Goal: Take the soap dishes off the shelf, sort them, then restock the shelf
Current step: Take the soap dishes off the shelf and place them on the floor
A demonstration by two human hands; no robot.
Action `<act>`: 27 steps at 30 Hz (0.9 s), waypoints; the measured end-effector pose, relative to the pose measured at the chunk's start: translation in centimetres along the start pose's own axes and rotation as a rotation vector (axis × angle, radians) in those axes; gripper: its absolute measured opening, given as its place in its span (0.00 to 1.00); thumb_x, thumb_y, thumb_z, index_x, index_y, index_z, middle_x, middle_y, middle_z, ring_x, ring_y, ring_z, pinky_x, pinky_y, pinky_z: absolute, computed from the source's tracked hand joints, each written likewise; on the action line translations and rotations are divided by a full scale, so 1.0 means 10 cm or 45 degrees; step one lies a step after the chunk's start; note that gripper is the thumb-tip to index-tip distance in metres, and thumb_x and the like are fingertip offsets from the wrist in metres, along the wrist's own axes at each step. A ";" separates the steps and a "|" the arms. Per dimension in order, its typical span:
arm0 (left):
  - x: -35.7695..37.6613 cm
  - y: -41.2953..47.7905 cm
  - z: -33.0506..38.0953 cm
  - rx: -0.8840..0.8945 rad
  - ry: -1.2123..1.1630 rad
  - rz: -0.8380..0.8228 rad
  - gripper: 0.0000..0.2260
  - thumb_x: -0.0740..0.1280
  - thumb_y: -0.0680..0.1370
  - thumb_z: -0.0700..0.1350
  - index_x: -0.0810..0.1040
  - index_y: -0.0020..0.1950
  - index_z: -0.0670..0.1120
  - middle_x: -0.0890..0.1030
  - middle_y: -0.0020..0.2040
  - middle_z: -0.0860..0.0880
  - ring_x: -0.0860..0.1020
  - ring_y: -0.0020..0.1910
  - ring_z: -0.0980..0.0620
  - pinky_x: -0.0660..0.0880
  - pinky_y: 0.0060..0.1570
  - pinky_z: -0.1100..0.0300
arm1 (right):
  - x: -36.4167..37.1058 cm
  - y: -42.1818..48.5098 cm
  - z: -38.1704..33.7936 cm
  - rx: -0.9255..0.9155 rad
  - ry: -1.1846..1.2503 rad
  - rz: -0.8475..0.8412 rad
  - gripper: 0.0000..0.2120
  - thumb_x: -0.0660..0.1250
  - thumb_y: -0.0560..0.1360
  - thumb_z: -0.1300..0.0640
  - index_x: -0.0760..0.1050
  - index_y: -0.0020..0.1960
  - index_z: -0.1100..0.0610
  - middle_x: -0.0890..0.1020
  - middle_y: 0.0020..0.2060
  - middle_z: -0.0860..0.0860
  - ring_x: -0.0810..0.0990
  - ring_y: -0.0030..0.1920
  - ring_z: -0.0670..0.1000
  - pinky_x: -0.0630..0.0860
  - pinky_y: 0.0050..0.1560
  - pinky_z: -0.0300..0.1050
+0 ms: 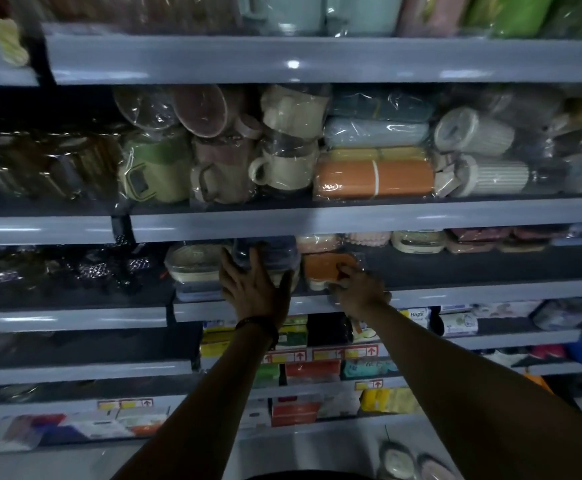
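Wrapped soap dishes stand on a grey shelf (490, 292) at chest height. My left hand (251, 285) reaches up with straight fingers and touches a dark blue soap dish (275, 252) stacked at the shelf's left end. A beige soap dish (192, 261) sits just left of it. My right hand (358, 289) holds the front edge of an orange soap dish (324, 268), fingers curled over it. More wrapped soap dishes (417, 241), beige, pink and brown, line the back of the same shelf.
The shelf above carries wrapped mugs (282, 168), an orange roll (372, 180) and ribbed cups (480, 174). Lower shelves hold packets of bags (320, 341) and boxes. Two wrapped items (410, 460) lie on the floor at the lower right. The scene is dim.
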State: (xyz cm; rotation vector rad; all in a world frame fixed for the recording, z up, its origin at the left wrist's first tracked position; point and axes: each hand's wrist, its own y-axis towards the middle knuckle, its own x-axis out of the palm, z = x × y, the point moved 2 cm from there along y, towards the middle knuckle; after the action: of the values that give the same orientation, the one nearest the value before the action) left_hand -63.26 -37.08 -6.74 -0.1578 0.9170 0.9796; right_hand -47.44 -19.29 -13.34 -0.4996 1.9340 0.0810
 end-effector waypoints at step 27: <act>0.11 -0.04 0.02 -0.058 -0.685 0.394 0.21 0.75 0.74 0.57 0.71 0.61 0.55 0.68 0.64 0.44 0.68 0.63 0.43 0.75 0.64 0.45 | -0.27 0.01 -0.12 0.439 0.703 0.113 0.13 0.76 0.75 0.45 0.81 0.45 0.55 0.87 0.43 0.55 0.85 0.46 0.54 0.84 0.55 0.55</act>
State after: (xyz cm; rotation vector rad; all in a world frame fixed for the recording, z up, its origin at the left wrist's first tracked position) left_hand -62.62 -36.51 -7.50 0.2111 0.4281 1.2497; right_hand -47.66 -18.76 -10.44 -0.2133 2.4426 -0.3641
